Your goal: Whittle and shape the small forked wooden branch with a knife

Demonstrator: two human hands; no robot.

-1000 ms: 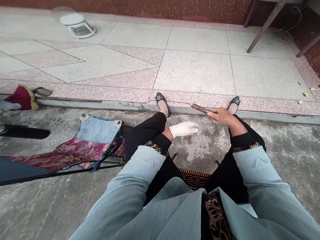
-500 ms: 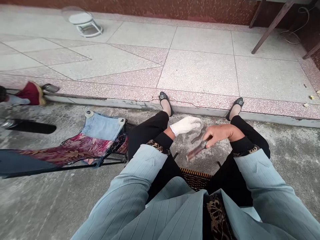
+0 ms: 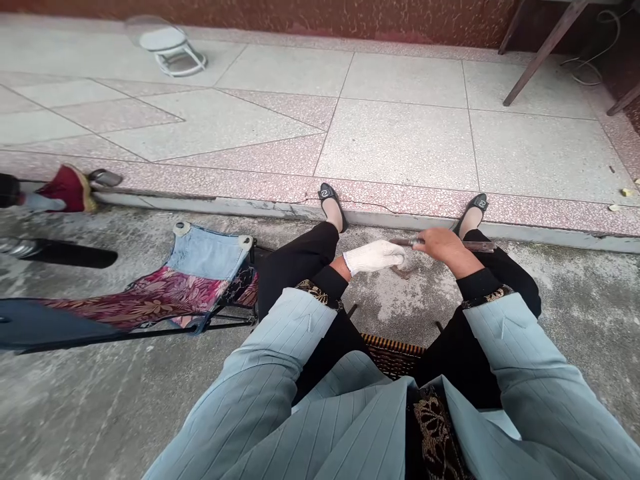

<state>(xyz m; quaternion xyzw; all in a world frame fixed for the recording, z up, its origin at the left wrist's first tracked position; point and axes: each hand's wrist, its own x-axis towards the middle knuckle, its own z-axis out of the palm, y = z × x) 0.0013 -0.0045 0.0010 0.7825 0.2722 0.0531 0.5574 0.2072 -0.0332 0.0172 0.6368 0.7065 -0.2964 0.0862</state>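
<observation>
My left hand (image 3: 376,257), in a white knitted glove, is closed with its fingers curled; what lies inside them is hidden. Bare, my right hand (image 3: 444,250) wraps round a long tool with a brown handle and a metal collar (image 3: 415,241). The tool lies almost level, its pale brown end (image 3: 481,247) sticking out right of my wrist, its other end reaching my gloved fingers. Just below the glove shows a dark, curved strip (image 3: 404,272); whether it is held or lies on the ground, I cannot tell.
A folding chair (image 3: 207,253) with patterned cloth stands at left, near another person's red shoe (image 3: 67,189). Ahead runs a raised tiled step (image 3: 400,140) with a white stool (image 3: 167,43) and wooden legs (image 3: 545,53). A woven seat (image 3: 393,357) is under me.
My right hand has risen and turned, swinging the tool from a downward-left slant to nearly level. My left hand has shifted slightly down and right. The dark strip has changed its angle.
</observation>
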